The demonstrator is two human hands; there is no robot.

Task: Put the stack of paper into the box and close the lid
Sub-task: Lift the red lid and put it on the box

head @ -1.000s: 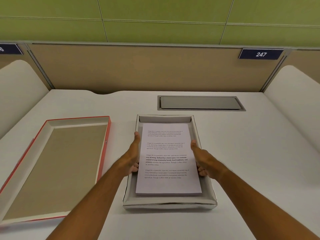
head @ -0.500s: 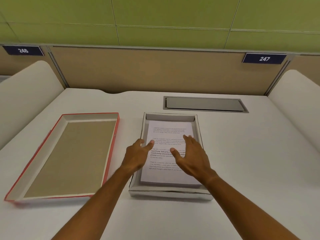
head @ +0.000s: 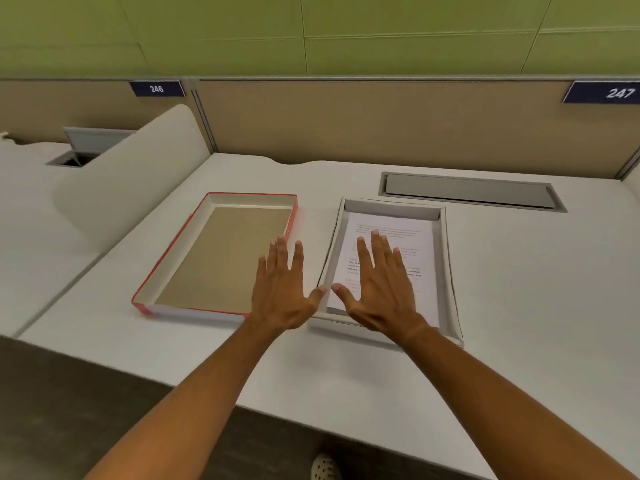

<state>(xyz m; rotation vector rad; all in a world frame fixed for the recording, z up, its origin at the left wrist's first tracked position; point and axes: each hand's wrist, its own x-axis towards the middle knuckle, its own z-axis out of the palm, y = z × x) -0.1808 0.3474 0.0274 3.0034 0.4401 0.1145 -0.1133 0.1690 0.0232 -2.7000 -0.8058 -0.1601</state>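
Note:
A stack of printed white paper lies inside a shallow white box on the desk. To its left, the red-edged lid rests upside down, its brown inside facing up. My right hand hovers flat and open over the near left part of the paper. My left hand is spread open above the gap between lid and box, over the lid's near right corner. Neither hand holds anything.
A grey cable hatch is set into the white desk behind the box. A curved white divider stands at the left, with a beige partition behind. The desk's near edge runs diagonally below my arms.
Both hands let go of the paper's sides, rose and swung left. My left hand now is over the lid's corner. The view has also turned left.

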